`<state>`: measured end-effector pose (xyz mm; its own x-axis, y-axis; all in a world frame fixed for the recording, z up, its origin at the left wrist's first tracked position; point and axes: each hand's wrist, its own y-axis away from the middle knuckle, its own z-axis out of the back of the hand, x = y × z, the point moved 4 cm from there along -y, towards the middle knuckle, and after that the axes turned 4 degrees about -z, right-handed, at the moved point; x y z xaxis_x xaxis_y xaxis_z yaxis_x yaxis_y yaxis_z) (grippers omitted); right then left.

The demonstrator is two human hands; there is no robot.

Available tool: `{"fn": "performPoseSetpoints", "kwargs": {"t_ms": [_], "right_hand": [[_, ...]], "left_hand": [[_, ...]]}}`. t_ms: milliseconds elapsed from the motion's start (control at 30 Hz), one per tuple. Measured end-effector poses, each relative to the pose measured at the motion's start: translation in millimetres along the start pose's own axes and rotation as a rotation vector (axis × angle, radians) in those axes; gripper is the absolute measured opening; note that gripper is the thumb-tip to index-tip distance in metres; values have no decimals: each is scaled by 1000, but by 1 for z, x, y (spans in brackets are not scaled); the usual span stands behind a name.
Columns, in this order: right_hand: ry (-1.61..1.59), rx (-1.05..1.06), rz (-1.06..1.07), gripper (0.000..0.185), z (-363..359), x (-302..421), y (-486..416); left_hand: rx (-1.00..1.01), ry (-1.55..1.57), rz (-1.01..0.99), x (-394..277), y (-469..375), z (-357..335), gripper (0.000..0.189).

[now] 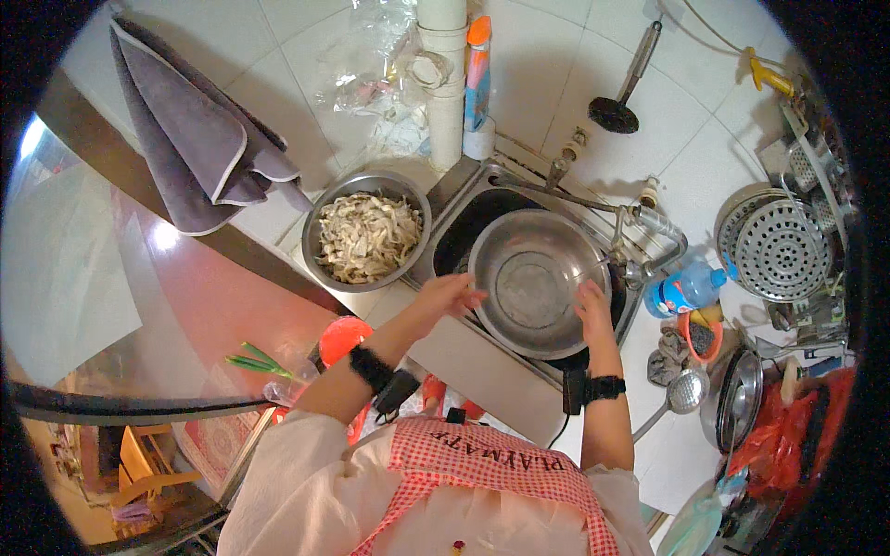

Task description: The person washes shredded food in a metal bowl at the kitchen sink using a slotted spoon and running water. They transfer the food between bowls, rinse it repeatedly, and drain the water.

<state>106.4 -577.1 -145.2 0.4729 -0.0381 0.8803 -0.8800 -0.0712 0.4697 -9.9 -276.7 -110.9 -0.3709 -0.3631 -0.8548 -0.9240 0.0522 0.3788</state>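
Note:
A wide stainless steel basin [532, 285] sits in the sink [452, 229], below the metal faucet [657, 236]. My left hand [452, 295] is at the basin's left rim, fingers apart with nothing in them. By the opposite rim, my right hand [593, 306] is held with fingers extended and holds nothing. Whether either hand touches the rim is hard to tell. To the left of the sink stands a second steel bowl [311, 243], heaped with pale greyish pieces of food [368, 236] that look like small shrimp or fish.
A blue-labelled plastic bottle [685, 288], an orange cup holding a scourer [701, 337] and a skimmer [688, 390] lie right of the sink. A grey towel [201, 132] hangs at the left. A white pipe [443, 104] rises behind; green stalks [261, 363] show lower left.

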Motion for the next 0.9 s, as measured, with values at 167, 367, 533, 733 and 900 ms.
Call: {"fn": "performPoseSetpoints", "kwargs": {"t_ms": [167, 367, 533, 733, 900], "right_hand": [[-22, 110, 6, 61, -7, -6, 37], [-68, 84, 10, 57, -6, -13, 63], [-124, 84, 18, 54, 11, -23, 77], [-98, 0, 30, 50, 40, -30, 102], [60, -158, 138, 48, 71, -22, 76]], "left_hand": [[-259, 282, 134, 20, 76, 87, 60], [-276, 197, -224, 17, 59, 173, 47], [-325, 560, -119, 21, 41, 194, 34], [-242, 503, -110, 4, 42, 196, 39], [-289, 375, -31, -1, 62, 170, 35]]}}
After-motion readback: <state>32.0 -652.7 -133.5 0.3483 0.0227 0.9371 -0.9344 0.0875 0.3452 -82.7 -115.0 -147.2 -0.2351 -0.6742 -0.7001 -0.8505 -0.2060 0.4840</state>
